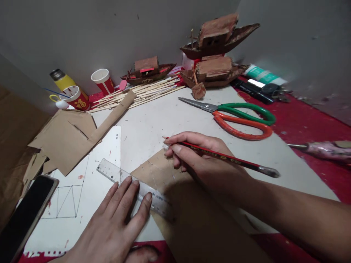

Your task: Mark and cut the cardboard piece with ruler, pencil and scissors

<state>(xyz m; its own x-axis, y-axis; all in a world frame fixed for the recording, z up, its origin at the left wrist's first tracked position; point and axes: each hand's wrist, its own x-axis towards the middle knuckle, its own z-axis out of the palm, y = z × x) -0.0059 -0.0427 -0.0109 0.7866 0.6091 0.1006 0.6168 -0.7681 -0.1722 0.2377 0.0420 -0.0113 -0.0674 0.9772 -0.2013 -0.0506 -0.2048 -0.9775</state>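
A clear plastic ruler [161,204] lies slantwise across the left edge of a brown cardboard sheet [153,171]. My left hand [123,215] rests on the ruler, fingers spread and pressing down on it. My right hand [197,153] pinches a red and black pencil [219,157] near its tip, which points left just above the cardboard's upper corner. Faint pencil lines and marks show on the cardboard. Something small and whitish at the right fingertips is too small to name. Both hands' shadows darken the lower part of the sheet.
Scissors [219,108] with green and orange handles lie beyond my right hand. Wooden sticks [153,91], model boats [216,71] and paper cups [101,81] stand at the back. Cut cardboard [65,138], a drawing sheet [93,204] and a phone [27,215] are left; a pink-handled tool [326,149] is right.
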